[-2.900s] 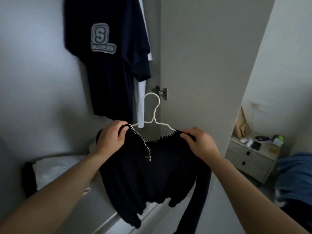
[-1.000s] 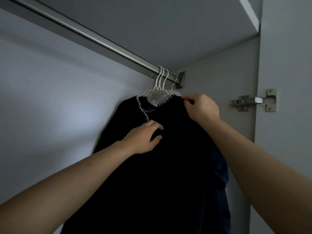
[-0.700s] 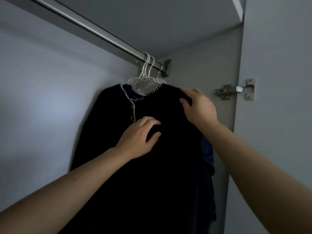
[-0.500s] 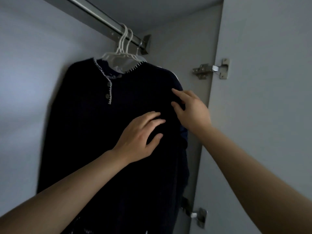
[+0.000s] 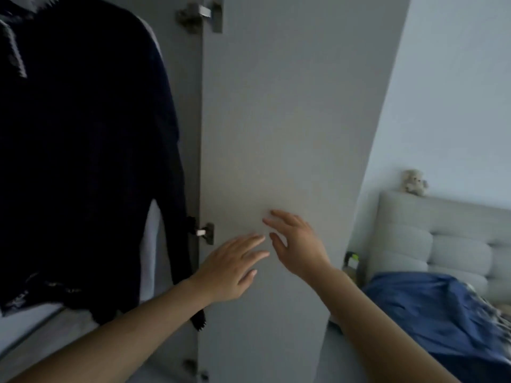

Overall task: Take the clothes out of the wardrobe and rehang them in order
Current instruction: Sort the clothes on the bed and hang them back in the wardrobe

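A black cardigan with pale stitched trim (image 5: 83,150) hangs inside the wardrobe at the left, its sleeve dangling down past the lower hinge; its hanger is out of frame. A light garment shows behind it. My left hand (image 5: 231,268) and my right hand (image 5: 296,244) hover side by side in front of the open wardrobe door (image 5: 276,120), to the right of the cardigan. Both hands have loosely spread fingers and hold nothing.
Metal hinges (image 5: 203,15) join the door to the wardrobe side. To the right stands a bed with a grey padded headboard (image 5: 442,239), a blue cover (image 5: 431,313) and a small soft toy (image 5: 414,182) on top. A shelf edge (image 5: 33,324) lies below the clothes.
Both hands have come off the hung cardigan and moved down and right in front of the door. The view has swung right, bringing the bed into sight.
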